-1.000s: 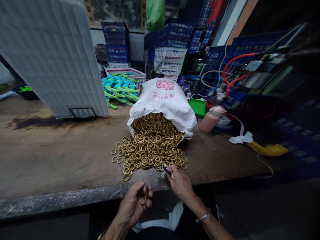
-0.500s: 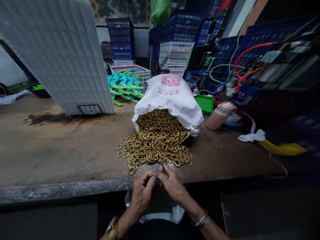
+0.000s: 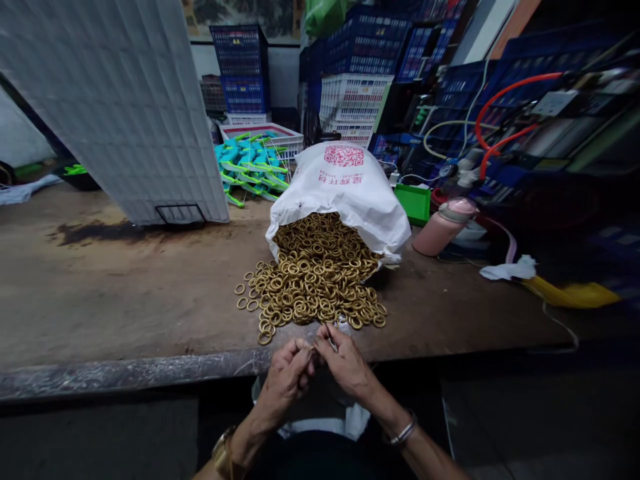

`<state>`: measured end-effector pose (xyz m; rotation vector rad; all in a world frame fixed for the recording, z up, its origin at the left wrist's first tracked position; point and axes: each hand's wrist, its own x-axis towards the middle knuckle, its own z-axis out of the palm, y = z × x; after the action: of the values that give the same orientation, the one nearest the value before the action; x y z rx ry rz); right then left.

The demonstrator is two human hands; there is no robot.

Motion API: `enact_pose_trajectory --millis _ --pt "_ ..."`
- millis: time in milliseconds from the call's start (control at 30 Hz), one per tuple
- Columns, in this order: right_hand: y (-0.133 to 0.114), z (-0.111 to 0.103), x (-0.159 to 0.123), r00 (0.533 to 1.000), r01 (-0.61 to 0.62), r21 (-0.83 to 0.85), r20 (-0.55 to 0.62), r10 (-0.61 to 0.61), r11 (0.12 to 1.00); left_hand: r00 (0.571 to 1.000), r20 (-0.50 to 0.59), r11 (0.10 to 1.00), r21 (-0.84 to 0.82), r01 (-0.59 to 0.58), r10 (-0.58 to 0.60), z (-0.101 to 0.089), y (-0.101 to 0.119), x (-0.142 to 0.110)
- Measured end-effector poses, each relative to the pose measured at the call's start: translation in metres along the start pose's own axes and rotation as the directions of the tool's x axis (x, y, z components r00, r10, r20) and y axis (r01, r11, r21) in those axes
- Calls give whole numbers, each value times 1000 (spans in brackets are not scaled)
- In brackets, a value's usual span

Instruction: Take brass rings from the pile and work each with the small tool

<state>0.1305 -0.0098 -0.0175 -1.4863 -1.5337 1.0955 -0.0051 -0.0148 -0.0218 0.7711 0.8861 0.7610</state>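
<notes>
My left hand [image 3: 286,379] and my right hand [image 3: 349,367] meet at the table's front edge, fingertips pinched close together. A slim dark tool [image 3: 329,333] juts up from between my right thumb and fingers; its kind does not show. Whatever my left fingers pinch is too small and covered to make out. Just beyond both hands lies a heap of brass-coloured rings [image 3: 310,293], spilling out of the mouth of a white woven sack [image 3: 345,183] with red print that rests on its side. A few rings lie loose at the heap's left.
A tall white padded panel [image 3: 150,120] stands at left on the wooden table [image 3: 125,307]. Turquoise and green plastic parts [image 3: 250,167] are piled behind. To the right are a pink bottle [image 3: 443,228], a green tray [image 3: 413,203] and hoses. Crates [image 3: 243,67] are stacked at the back.
The view has shifted slightly. My left hand has turned a little, its fingers more curled, while both hands stay close together. The rings and sack lie as before.
</notes>
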Motion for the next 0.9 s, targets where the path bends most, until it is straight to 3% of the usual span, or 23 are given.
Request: enact_pose_trajectory --millis 100,200,300,467,633,733,900 --pt "2 -1 0 1000 10 -49 -22 -11 999 1000 2 998 -54 -17 17 -1 -1 -1" --pt "4 -1 -3 997 38 -241 -59 -53 970 999 -34 998 -50 -41 39 1 1 -1" --pt "4 1 -9 996 94 -388 28 -90 917 995 -73 998 8 -65 65 4 4 -1" --pt "-1 2 -13 992 90 -502 125 -31 860 982 -145 990 94 -105 118 7 7 -2" --pt "12 -4 -5 993 23 -697 97 63 717 980 -131 981 137 -135 153 5 6 -11" --pt "22 -8 0 997 -53 -752 -5 74 658 994 -48 995 28 -99 100 4 6 -17" --pt "24 -5 13 985 35 -677 -102 -141 735 1000 -6 964 -266 -12 11 -1 4 -14"
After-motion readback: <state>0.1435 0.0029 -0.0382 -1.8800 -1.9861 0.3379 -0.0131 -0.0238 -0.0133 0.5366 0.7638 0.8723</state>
